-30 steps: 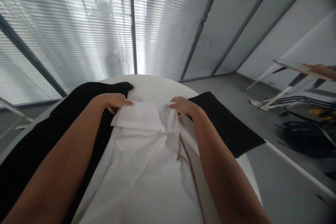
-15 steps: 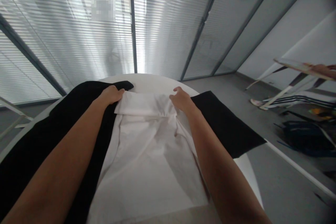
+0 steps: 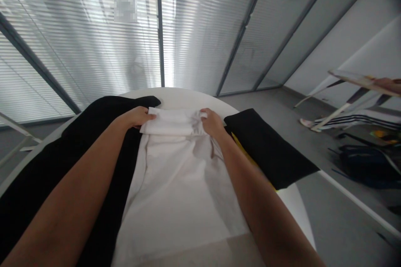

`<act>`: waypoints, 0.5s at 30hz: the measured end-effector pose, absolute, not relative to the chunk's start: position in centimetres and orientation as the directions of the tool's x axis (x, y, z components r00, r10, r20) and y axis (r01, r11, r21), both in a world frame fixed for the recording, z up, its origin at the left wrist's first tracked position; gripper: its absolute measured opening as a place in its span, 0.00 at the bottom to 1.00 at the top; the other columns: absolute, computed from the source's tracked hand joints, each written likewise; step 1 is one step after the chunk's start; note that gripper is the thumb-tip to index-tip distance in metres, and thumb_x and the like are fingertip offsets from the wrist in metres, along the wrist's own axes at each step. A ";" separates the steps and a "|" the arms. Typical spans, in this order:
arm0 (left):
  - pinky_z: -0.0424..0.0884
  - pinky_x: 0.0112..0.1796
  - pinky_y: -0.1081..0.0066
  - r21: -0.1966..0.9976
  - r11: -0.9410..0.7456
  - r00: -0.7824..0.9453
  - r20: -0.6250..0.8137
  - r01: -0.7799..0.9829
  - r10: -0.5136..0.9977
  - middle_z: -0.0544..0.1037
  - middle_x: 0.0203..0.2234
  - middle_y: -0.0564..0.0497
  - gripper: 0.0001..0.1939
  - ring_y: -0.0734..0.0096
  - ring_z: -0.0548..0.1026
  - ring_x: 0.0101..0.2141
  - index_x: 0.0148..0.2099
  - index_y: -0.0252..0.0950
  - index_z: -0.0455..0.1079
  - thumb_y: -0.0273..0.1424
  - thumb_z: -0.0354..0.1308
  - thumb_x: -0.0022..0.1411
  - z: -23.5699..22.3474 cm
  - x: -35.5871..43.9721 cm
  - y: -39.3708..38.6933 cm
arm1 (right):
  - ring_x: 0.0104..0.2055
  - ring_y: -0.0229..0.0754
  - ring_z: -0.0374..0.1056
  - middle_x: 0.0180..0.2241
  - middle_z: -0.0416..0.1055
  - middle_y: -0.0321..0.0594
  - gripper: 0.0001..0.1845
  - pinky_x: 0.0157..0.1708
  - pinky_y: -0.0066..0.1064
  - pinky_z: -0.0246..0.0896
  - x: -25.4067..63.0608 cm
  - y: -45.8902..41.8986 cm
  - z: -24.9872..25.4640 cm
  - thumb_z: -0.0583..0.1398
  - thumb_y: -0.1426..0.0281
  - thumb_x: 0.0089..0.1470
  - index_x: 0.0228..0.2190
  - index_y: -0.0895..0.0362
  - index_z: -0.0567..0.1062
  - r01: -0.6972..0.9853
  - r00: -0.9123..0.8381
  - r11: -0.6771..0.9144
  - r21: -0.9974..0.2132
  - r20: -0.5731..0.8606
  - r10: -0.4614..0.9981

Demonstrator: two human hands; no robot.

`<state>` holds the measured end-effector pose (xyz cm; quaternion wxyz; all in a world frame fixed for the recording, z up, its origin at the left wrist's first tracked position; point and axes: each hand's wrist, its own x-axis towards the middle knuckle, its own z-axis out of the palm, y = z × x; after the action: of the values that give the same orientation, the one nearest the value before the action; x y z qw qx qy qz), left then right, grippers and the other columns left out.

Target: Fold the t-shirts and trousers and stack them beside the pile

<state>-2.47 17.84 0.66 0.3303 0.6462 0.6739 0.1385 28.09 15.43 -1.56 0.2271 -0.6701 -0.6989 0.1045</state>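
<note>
Across a round white table (image 3: 188, 98), a white cloth (image 3: 175, 192) lies flat and lengthwise in the head view, its far end turned over into a folded band (image 3: 172, 123). Left hand (image 3: 134, 117): partly closed, pinching the left end of the band between thumb and fingers. Right hand (image 3: 212, 123): curled the same way, pinching the band's right end. Flanking the white cloth: a black cloth (image 3: 100, 110) beneath the left forearm, and a folded black cloth (image 3: 269, 146) just beside the right forearm, a yellow strip (image 3: 242, 152) showing under its edge. Background: slatted window blinds (image 3: 94, 50) behind the table. Far right: a co-worker's hand (image 3: 388, 85) on a pale board (image 3: 354, 81), a striped trouser leg (image 3: 354, 122), and a dark bag (image 3: 365, 162) on the grey floor (image 3: 313, 133).
</note>
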 end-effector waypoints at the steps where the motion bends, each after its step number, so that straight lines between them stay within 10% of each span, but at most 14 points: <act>1: 0.62 0.22 0.72 0.612 0.072 0.061 -0.194 0.788 0.979 0.73 0.24 0.51 0.18 0.69 0.71 0.23 0.32 0.35 0.69 0.47 0.60 0.53 0.3 -2.4 18.0 | 0.53 0.47 0.67 0.50 0.72 0.49 0.22 0.55 0.36 0.58 28.1 15.4 -1.5 0.53 0.76 0.58 0.53 0.58 0.70 0.887 0.016 0.072 -0.455 0.186 0.982; 7: 0.66 0.34 0.70 0.442 -0.065 -0.018 0.181 0.895 0.983 0.75 0.31 0.47 0.16 0.64 0.74 0.33 0.35 0.36 0.68 0.44 0.51 0.61 -1.2 -1.8 18.7 | 0.63 0.44 0.58 0.60 0.63 0.51 0.28 0.62 0.34 0.49 28.5 15.5 -0.9 0.52 0.76 0.58 0.60 0.64 0.64 0.843 -0.015 0.085 -0.531 0.135 0.991; 12: 0.67 0.43 0.64 0.345 0.087 -0.167 0.210 0.935 0.963 0.76 0.43 0.35 0.21 0.52 0.74 0.45 0.50 0.29 0.67 0.40 0.49 0.62 1.2 -0.6 17.1 | 0.69 0.49 0.41 0.67 0.47 0.56 0.32 0.66 0.38 0.39 28.6 15.1 -0.4 0.56 0.71 0.58 0.63 0.67 0.59 0.872 -0.133 0.133 -0.472 0.033 0.991; 15: 0.69 0.40 0.63 0.344 0.169 -0.168 -0.034 0.924 0.985 0.78 0.39 0.35 0.21 0.51 0.77 0.41 0.43 0.30 0.72 0.42 0.47 0.62 2.9 0.1 14.8 | 0.69 0.51 0.41 0.66 0.48 0.59 0.32 0.66 0.40 0.39 28.4 13.8 -0.4 0.55 0.69 0.60 0.62 0.67 0.59 0.880 -0.162 0.151 -0.451 0.015 0.987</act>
<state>0.10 14.85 2.90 0.1253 0.6328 0.7542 0.1227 28.38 13.83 -0.42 0.1557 -0.6283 -0.7426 0.1720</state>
